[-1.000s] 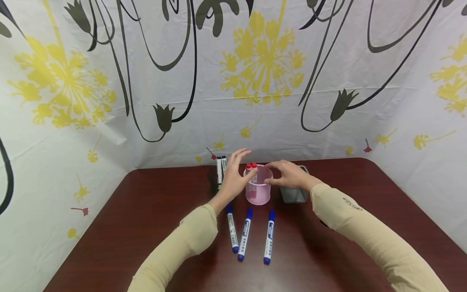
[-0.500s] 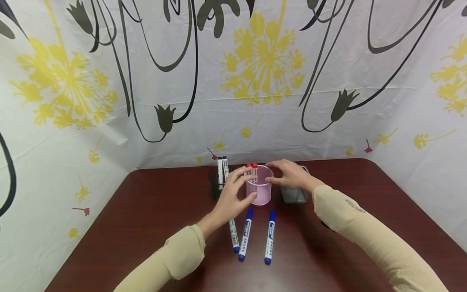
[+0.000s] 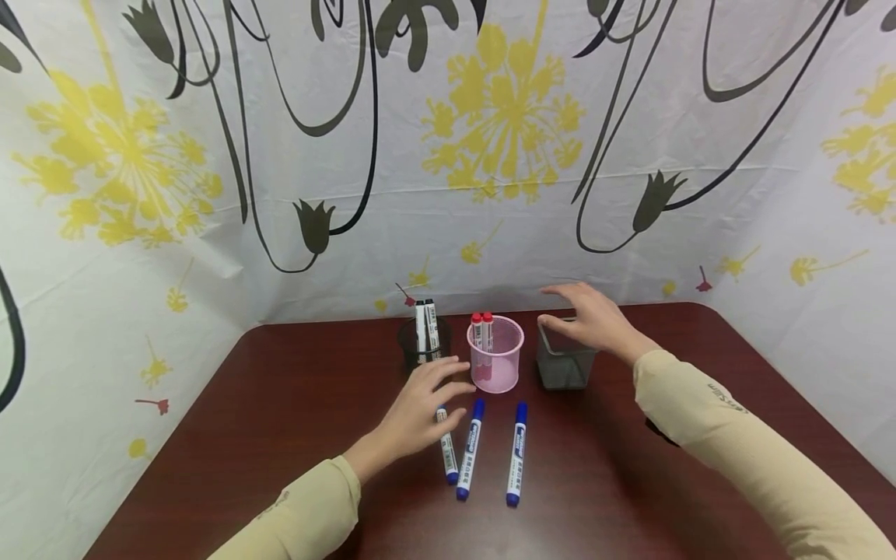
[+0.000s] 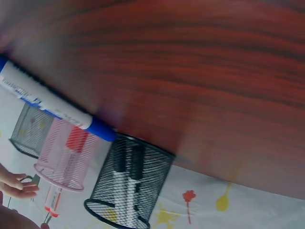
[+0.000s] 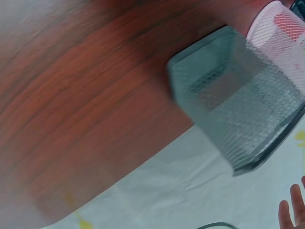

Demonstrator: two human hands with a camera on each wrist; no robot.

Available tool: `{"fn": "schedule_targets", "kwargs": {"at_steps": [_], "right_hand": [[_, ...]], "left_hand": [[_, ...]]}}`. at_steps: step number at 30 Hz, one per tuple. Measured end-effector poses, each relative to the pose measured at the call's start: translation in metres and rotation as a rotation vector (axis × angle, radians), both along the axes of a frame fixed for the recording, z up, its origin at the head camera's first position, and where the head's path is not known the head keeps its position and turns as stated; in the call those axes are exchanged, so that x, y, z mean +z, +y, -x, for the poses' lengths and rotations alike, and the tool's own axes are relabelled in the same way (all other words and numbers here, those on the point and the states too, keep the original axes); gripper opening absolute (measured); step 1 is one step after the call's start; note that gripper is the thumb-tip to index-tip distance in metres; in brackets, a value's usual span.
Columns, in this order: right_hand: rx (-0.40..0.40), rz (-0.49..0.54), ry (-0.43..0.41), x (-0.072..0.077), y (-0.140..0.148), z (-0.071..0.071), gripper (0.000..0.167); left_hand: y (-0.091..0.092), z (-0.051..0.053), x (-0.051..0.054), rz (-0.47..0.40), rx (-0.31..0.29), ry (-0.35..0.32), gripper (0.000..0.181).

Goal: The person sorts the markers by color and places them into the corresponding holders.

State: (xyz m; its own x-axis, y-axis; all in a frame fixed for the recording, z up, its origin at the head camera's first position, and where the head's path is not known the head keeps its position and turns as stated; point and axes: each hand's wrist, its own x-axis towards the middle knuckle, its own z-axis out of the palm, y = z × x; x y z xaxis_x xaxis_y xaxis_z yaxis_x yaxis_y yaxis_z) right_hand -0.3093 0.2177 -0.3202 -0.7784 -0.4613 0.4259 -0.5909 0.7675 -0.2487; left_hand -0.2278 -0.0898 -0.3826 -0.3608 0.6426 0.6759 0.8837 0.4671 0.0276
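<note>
In the head view my left hand (image 3: pixel 420 404) hovers over the leftmost blue-capped marker (image 3: pixel 448 451), fingers spread, holding nothing. Two more blue-capped markers, the middle one (image 3: pixel 470 449) and the right one (image 3: pixel 516 455), lie on the table. My right hand (image 3: pixel 591 315) is at the rim of the square grey mesh pen holder (image 3: pixel 565 369), its thumb and fingers apart and nothing between them; whether it touches the rim I cannot tell. Between the hands stands a round pink mesh pen holder (image 3: pixel 497 377) with two red-capped markers (image 3: pixel 483 330) upright inside.
Left of the pink one, a round black mesh pen holder (image 3: pixel 408 342) contains two black-capped markers (image 3: pixel 426 323). The brown table (image 3: pixel 294 435) ends at the back against a patterned cloth (image 3: pixel 392 257).
My left hand has drawn back from the pink pen holder, down and to the left. My right hand has left that holder's rim and moved right to the grey one.
</note>
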Motion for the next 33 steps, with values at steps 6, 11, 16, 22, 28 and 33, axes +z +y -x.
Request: {"fn": "schedule_targets", "kwargs": {"at_steps": [6,11,16,22,28,33], "right_hand": [[-0.046,-0.027,0.011,-0.007,0.019,-0.003,0.057],[-0.046,-0.076,-0.034,-0.014,0.030,-0.009,0.064],[-0.062,-0.094,-0.070,-0.022,0.036,-0.014,0.066],[-0.086,-0.105,-0.098,-0.031,0.043,-0.017,0.069],[-0.074,-0.100,-0.111,-0.035,0.046,-0.019,0.068],[-0.069,-0.099,-0.094,-0.036,0.047,-0.020,0.065]], "left_hand": [[-0.013,0.001,-0.011,0.272,0.025,0.158,0.030],[-0.022,0.001,-0.021,0.511,0.040,0.233,0.027],[-0.027,-0.002,-0.028,0.635,0.040,0.198,0.026],[-0.029,-0.005,-0.035,0.682,0.035,0.137,0.028],[-0.027,-0.005,-0.040,0.684,0.029,0.120,0.027],[-0.024,-0.006,-0.042,0.689,0.014,0.130,0.025]]}}
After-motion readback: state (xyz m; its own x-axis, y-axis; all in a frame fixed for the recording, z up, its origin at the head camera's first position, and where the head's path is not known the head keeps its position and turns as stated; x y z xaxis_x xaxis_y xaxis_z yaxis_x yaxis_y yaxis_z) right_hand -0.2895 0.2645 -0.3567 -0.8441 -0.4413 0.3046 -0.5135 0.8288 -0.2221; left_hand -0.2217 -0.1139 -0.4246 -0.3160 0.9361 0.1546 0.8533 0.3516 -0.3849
